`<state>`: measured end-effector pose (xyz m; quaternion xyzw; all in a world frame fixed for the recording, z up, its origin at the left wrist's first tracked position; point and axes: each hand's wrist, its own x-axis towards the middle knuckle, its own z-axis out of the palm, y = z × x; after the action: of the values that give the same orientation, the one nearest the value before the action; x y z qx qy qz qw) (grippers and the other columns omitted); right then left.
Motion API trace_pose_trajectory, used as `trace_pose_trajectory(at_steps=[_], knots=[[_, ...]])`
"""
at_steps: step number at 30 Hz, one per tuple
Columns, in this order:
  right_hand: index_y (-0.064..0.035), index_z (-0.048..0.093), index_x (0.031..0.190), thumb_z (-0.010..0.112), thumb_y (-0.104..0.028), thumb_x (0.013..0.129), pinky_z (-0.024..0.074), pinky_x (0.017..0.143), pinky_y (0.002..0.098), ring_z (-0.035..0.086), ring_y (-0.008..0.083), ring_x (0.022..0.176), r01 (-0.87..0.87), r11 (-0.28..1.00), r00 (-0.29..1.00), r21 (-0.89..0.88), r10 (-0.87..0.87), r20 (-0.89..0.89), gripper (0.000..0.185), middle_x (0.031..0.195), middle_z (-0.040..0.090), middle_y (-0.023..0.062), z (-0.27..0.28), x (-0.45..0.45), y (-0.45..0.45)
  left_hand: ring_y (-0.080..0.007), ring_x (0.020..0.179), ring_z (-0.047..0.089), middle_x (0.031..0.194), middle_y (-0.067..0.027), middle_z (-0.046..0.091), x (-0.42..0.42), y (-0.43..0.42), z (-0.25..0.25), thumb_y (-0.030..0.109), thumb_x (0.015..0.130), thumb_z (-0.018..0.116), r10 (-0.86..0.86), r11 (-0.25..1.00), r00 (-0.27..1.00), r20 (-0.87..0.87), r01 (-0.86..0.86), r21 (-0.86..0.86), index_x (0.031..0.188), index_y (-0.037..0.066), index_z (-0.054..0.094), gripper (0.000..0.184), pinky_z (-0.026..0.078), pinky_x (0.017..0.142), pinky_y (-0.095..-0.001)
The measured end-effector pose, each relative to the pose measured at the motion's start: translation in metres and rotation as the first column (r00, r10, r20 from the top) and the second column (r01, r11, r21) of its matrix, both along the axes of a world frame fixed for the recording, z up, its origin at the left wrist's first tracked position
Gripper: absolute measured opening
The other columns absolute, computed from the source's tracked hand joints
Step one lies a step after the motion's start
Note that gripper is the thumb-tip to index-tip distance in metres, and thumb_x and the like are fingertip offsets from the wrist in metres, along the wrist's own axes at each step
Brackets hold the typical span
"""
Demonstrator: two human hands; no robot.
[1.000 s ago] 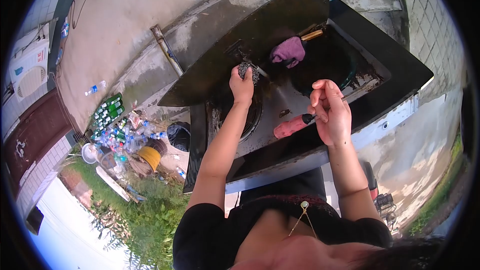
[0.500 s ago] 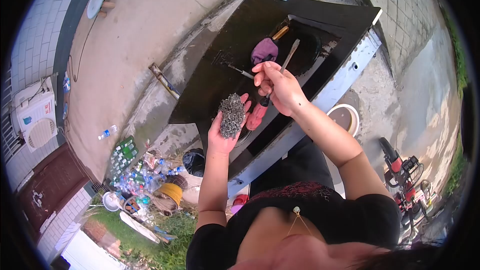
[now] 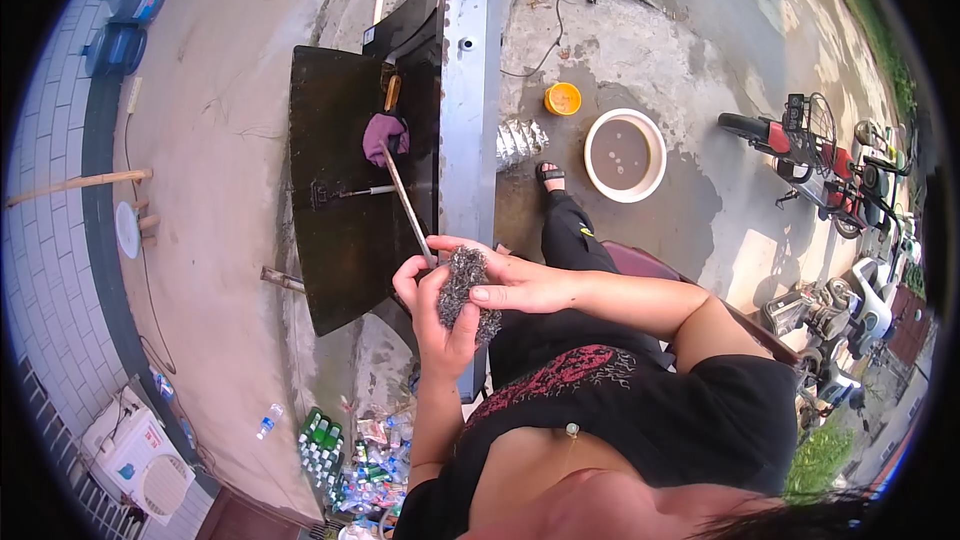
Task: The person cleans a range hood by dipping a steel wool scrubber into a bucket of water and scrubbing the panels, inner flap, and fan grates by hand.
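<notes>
My left hand (image 3: 438,325) is wrapped round a grey clump of steel wool (image 3: 464,285), and my right hand (image 3: 525,285) presses it from the other side, its thumb across the front. A long metal shaft with a flat tip (image 3: 405,198) runs from behind my fingers up to a purple cloth (image 3: 384,138). Its lower end is hidden, and I cannot tell whether a hand grips it. Beyond my hands stands a dark, wet-looking casing like a range hood (image 3: 335,130). On it lie a yellow-handled tool (image 3: 392,92) and a thin tool with a pale handle (image 3: 368,192).
The silver side (image 3: 468,120) of the casing runs beside my right hand. On the ground to the right are a white basin of murky water (image 3: 650,155), an orange tub (image 3: 563,98), a silver duct (image 3: 520,142) and a motorbike (image 3: 800,150). Bottles (image 3: 322,440) lie lower left.
My right hand has come down from the shaft to the steel wool, which both hands now hold. My view has turned right, bringing the basin and orange tub into sight.
</notes>
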<state>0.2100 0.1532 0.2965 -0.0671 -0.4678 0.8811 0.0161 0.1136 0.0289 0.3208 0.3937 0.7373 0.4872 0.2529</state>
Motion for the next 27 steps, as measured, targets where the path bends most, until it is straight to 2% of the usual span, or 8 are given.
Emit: trace_pose_trajectory(at_steps=[2, 6, 10, 13, 16, 20, 21, 27], knots=[[-0.0175, 0.013, 0.139, 0.049, -0.034, 0.089, 0.0347, 0.096, 0.0365, 0.038, 0.0187, 0.118, 0.062, 0.754, 0.989, -0.654, 0.044, 0.144, 0.064, 0.126, 0.037, 0.0054, -0.007, 0.031, 0.014, -0.0288, 0.09, 0.053, 0.113, -0.018, 0.032, 0.015, 0.03, -0.008, 0.052, 0.074, 0.062, -0.103, 0.99, 0.994, -0.046, 0.098, -0.101, 0.114, 0.006, 0.047, 0.063, 0.043, 0.079, -0.0379], [-0.0173, 0.021, 0.136, 0.052, -0.021, 0.089, 0.0439, 0.086, 0.0313, 0.043, 0.0147, 0.111, 0.192, 0.803, 0.954, -0.564, -0.018, 0.298, 0.056, 0.122, 0.041, 0.0031, -0.041, 0.085, 0.069, -0.0297, 0.078, 0.057, 0.112, -0.0159, 0.032, 0.053, 0.087, -0.049, 0.072, 0.055, 0.057, -0.235, 0.93, 0.972, -0.026, 0.217, -0.296, 0.116, 0.006, 0.046, 0.09, 0.048, 0.069, -0.0399], [-0.012, 0.039, 0.128, 0.05, -0.016, 0.09, 0.0447, 0.085, 0.0289, 0.052, 0.0121, 0.1, 0.423, 0.721, 0.838, -0.549, -0.08, 0.54, 0.04, 0.111, 0.052, 0.0019, -0.113, 0.118, 0.133, -0.0267, 0.074, 0.056, 0.112, -0.0153, 0.034, 0.086, 0.154, -0.101, 0.05, 0.065, 0.069, -0.13, 0.874, 0.981, 0.147, 0.183, -0.449, 0.118, 0.007, 0.044, 0.072, 0.048, 0.067, -0.0385], [-0.0108, 0.05, 0.115, 0.052, -0.026, 0.089, 0.0437, 0.054, 0.021, 0.056, 0.006, 0.072, 0.501, 0.819, 0.661, -0.282, -0.152, 0.735, 0.031, 0.087, 0.059, -0.0021, -0.233, 0.143, 0.183, -0.0242, 0.078, 0.053, 0.11, -0.0139, 0.037, 0.106, 0.192, -0.163, 0.018, 0.073, 0.07, -0.072, 0.845, 0.99, 0.119, 0.124, -0.52, 0.121, 0.007, 0.042, 0.057, 0.047, 0.07, -0.033], [-0.009, 0.053, 0.115, 0.045, -0.026, 0.091, 0.0455, 0.061, 0.0268, 0.054, 0.0088, 0.071, 0.238, 0.917, 0.553, 0.319, -0.398, 0.732, 0.03, 0.081, 0.058, 0.0002, -0.388, 0.174, 0.232, -0.022, 0.083, 0.051, 0.101, -0.0117, 0.044, 0.122, 0.2, -0.225, 0.01, 0.074, 0.066, -0.012, 0.834, 0.983, 0.184, 0.111, -0.54, 0.123, 0.005, 0.041, 0.055, 0.045, 0.074, -0.0294], [-0.0127, 0.042, 0.127, 0.05, -0.027, 0.083, 0.0459, 0.067, 0.0346, 0.055, 0.0176, 0.086, 0.279, 0.951, 0.276, 0.137, -0.216, 0.937, 0.047, 0.102, 0.057, 0.0054, -0.51, 0.152, 0.302, -0.0172, 0.082, 0.051, 0.088, -0.0066, 0.051, 0.137, 0.196, -0.289, 0.005, 0.077, 0.062, 0.155, 0.777, 0.902, 0.402, 0.14, -0.614, 0.124, 0.004, 0.04, 0.052, 0.042, 0.077, -0.0279], [-0.0109, 0.045, 0.124, 0.054, -0.025, 0.08, 0.0456, 0.078, 0.0356, 0.057, 0.0224, 0.094, 0.045, 0.883, 0.32, 0.468, -0.456, 0.83, 0.047, 0.106, 0.058, 0.0107, -0.575, 0.154, 0.302, -0.0165, 0.081, 0.051, 0.087, -0.006, 0.051, 0.141, 0.19, -0.304, 0.005, 0.077, 0.061, 0.167, 0.761, 0.894, 0.415, 0.151, -0.631, 0.125, 0.004, 0.04, 0.052, 0.042, 0.077, -0.0277], [-0.0117, 0.059, 0.103, 0.059, -0.02, 0.072, 0.0464, 0.08, 0.0388, 0.056, 0.0327, 0.091, -0.509, 0.526, 0.294, 0.682, -0.638, 0.712, 0.032, 0.101, 0.059, 0.0109, -0.705, 0.116, 0.352, -0.0041, 0.063, 0.046, 0.09, -0.0015, 0.051, 0.145, 0.18, -0.395, -0.001, 0.079, 0.058, 0.302, 0.663, 0.823, 0.481, 0.181, -0.726, 0.125, 0.006, 0.039, 0.05, 0.041, 0.062, -0.0191]])
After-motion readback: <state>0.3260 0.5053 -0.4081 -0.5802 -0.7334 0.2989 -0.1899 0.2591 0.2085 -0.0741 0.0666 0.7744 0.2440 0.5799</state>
